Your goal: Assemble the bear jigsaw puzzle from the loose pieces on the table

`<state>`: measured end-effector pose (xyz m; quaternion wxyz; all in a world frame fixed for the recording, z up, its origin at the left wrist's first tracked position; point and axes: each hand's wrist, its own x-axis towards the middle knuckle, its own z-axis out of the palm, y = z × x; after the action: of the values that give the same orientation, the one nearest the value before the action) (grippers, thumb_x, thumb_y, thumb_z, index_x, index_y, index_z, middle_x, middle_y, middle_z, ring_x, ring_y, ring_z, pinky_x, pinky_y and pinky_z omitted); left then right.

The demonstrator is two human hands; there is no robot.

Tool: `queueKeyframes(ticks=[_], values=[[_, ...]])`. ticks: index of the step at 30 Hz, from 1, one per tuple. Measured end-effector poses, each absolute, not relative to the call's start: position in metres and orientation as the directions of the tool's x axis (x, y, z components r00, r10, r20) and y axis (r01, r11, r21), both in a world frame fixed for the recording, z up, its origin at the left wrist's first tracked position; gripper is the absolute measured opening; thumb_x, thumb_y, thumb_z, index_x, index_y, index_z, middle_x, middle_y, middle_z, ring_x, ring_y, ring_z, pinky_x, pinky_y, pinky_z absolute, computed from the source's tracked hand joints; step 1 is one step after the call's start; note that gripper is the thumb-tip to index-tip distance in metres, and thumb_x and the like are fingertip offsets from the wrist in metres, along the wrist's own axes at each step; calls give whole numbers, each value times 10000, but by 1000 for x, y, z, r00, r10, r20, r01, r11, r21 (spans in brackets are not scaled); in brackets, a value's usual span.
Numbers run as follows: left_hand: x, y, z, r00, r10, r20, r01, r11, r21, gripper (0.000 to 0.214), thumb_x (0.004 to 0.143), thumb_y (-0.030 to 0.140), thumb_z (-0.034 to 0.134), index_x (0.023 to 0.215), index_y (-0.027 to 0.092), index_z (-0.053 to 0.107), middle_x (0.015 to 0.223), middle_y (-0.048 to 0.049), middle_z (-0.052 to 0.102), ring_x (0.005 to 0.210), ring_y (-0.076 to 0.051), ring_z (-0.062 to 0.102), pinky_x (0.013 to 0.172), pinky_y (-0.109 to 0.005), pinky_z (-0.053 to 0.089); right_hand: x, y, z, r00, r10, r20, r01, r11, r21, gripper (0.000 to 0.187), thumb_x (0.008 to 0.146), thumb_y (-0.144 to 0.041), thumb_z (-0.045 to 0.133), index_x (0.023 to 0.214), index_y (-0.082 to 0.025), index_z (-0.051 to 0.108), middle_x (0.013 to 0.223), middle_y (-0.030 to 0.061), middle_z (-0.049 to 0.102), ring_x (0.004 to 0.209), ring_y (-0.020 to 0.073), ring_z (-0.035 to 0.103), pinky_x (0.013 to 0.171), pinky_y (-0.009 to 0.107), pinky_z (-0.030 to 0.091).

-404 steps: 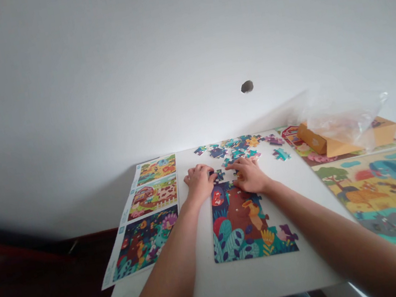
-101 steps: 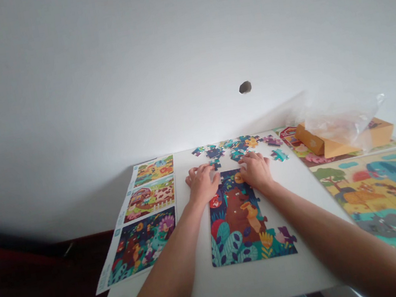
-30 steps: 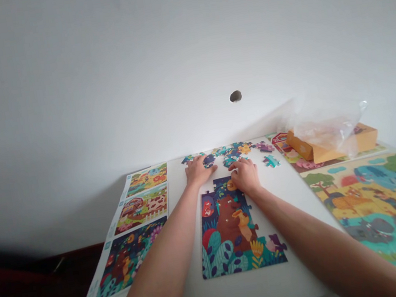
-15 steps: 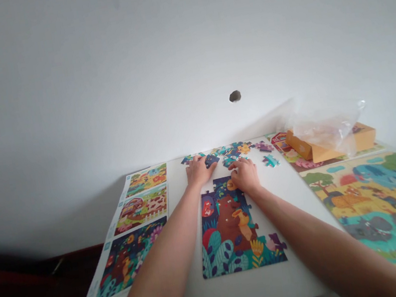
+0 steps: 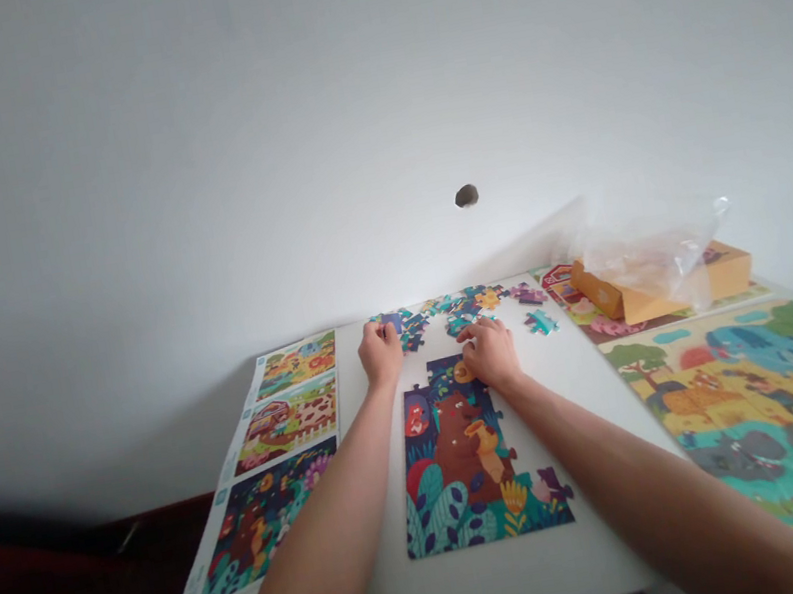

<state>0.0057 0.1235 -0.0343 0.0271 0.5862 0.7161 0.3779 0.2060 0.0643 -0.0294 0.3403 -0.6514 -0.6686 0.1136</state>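
A partly built bear puzzle lies in the middle of the white table. Loose puzzle pieces are scattered along the far edge. My left hand is curled into a fist beyond the puzzle's top left corner, gripping a dark blue piece that shows above the knuckles. My right hand rests on the puzzle's top edge, fingers bent down onto the pieces there; what lies under the fingers is hidden.
A sheet of three reference pictures lies at the left. At the right is a large finished animal puzzle. Behind it sit an orange box and a clear plastic bag. A white wall stands right behind the table.
My left hand has left the loose pieces, closed into a fist around a dark blue piece and lifted it slightly. My right hand has stayed on the puzzle's top edge.
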Motion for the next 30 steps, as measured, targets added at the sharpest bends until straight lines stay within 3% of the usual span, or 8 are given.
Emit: queueKeyframes(ticks=[6, 11, 14, 19, 22, 24, 27, 30], values=[[13, 92, -34, -289, 884, 367, 804, 17, 594, 166, 911, 342, 510, 883, 221, 620, 809, -54, 717, 815, -232, 686, 728, -285, 439, 206, 64, -29, 80, 948, 307, 789, 128, -601, 319, 768, -114, 503, 921, -247, 749, 1055, 80, 665, 1082, 259, 541, 935, 378, 391], [18, 84, -32, 14, 946, 325, 732, -231, 641, 180, 906, 384, 510, 851, 227, 580, 694, 12, 664, 662, -168, 631, 651, -245, 410, 205, 60, -23, 40, 955, 294, 780, 154, -606, 314, 767, -130, 499, 924, -254, 740, 1072, 53, 695, 1075, 257, 539, 941, 397, 378], [17, 87, -33, 82, 944, 320, 657, -293, 695, 199, 889, 397, 517, 822, 216, 566, 680, 24, 624, 649, -150, 596, 643, -237, 413, 206, 58, -19, -46, 956, 291, 764, 221, -606, 342, 774, -141, 503, 997, -270, 728, 1098, 22, 720, 1104, 255, 534, 982, 419, 345], [10, 80, -37, -209, 903, 374, 318, -299, 900, 261, 827, 436, 606, 744, 196, 543, 665, 28, 552, 610, -118, 520, 595, -226, 403, 205, 57, -17, -320, 901, 293, 710, 433, -556, 461, 830, -179, 503, 1239, -337, 644, 1128, -2, 727, 1176, 243, 510, 1080, 501, 230], [6, 65, -37, -351, 892, 284, 25, -294, 956, 307, 781, 413, 663, 686, 204, 459, 547, 68, 423, 496, -86, 437, 528, -220, 367, 203, 58, -20, -319, 906, 277, 750, 420, -511, 443, 891, -245, 472, 1304, -335, 604, 1212, 20, 698, 1235, 277, 470, 1101, 580, 152], [7, 56, -35, -344, 912, 223, -113, -277, 954, 295, 731, 392, 711, 744, 202, 486, 585, 59, 495, 500, -79, 468, 533, -220, 382, 201, 58, -21, -291, 918, 268, 787, 389, -478, 447, 894, -263, 483, 1326, -311, 593, 1279, 44, 667, 1267, 302, 437, 1105, 601, 128], [10, 49, -30, -328, 931, 159, -197, -232, 953, 360, 679, 362, 762, 924, 198, 555, 728, 7, 644, 590, -106, 585, 557, -219, 419, 201, 58, -21, -254, 926, 280, 802, 363, -474, 415, 877, -273, 529, 1279, -293, 630, 1279, 54, 666, 1266, 309, 432, 1103, 580, 156], [16, 49, -26, -218, 965, 145, -82, -166, 983, 335, 691, 402, 769, 883, 185, 602, 739, -17, 677, 625, -128, 616, 535, -209, 414, 202, 56, -18, -218, 916, 337, 740, 380, -555, 321, 909, -357, 535, 1185, -281, 681, 1168, 44, 712, 1177, 271, 503, 1080, 508, 243]])
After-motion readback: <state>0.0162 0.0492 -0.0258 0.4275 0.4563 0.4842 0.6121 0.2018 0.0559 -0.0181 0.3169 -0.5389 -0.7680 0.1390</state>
